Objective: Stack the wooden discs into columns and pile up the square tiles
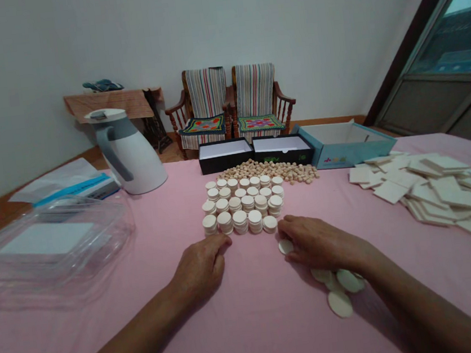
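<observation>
Several short stacks of round pale discs (242, 204) stand in rows in the middle of the pink tablecloth (252, 322). My left hand (201, 265) rests just in front of the front row, fingers curled with the tips near the leftmost stacks. My right hand (317, 241) lies palm down beside the front right stack, its fingers pressed onto a single loose disc (286, 246). A few more loose discs (339, 289) lie under and beside my right wrist.
A heap of small wooden beads (269, 171) lies behind the stacks. Behind it are two black boxes (224, 155) and a blue box (342, 144). Pale square tiles (436, 187) spread at right. A white jug (128, 152) and clear plastic container (51, 243) stand left.
</observation>
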Available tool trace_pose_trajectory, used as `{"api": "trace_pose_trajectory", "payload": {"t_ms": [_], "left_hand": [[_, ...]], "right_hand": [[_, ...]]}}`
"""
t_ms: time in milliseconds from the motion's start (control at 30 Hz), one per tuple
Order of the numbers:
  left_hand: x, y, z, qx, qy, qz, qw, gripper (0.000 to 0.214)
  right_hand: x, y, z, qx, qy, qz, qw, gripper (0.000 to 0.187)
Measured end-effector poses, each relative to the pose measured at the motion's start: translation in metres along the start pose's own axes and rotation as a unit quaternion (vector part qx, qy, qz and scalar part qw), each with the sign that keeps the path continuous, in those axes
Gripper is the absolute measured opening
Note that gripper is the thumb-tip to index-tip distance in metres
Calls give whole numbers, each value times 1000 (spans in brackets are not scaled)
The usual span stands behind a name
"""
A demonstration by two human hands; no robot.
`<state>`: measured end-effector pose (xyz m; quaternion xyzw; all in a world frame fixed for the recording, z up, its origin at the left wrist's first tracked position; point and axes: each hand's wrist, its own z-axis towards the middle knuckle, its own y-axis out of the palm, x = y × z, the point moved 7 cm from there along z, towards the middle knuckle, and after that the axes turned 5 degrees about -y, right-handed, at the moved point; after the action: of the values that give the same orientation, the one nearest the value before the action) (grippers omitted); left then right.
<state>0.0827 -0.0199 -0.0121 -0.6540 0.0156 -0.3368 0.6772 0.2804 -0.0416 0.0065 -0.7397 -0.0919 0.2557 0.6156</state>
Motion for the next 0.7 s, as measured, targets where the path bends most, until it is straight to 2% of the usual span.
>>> {"api": "trace_pose_trajectory", "payload": {"t_ms": [167,300,400,567,700], "left_hand": [[-1,0,0,0,-3,-8,1000,27],[0,0,0,-3,4,-4,1000,26],[0,0,0,-7,1,5,1000,26],[0,1,0,-10,2,10,1000,25],[-1,1,0,-8,2,7,1000,26]], "right_hand": [[-5,-9,1,30,-16,22,999,19],[-5,-27,4,140,-25,45,989,19],[-2,-28,10,197,-18,49,979,21],[0,-16,18,197,-15,54,979,23],[3,-21,16,209,-9,59,976,22]]}}
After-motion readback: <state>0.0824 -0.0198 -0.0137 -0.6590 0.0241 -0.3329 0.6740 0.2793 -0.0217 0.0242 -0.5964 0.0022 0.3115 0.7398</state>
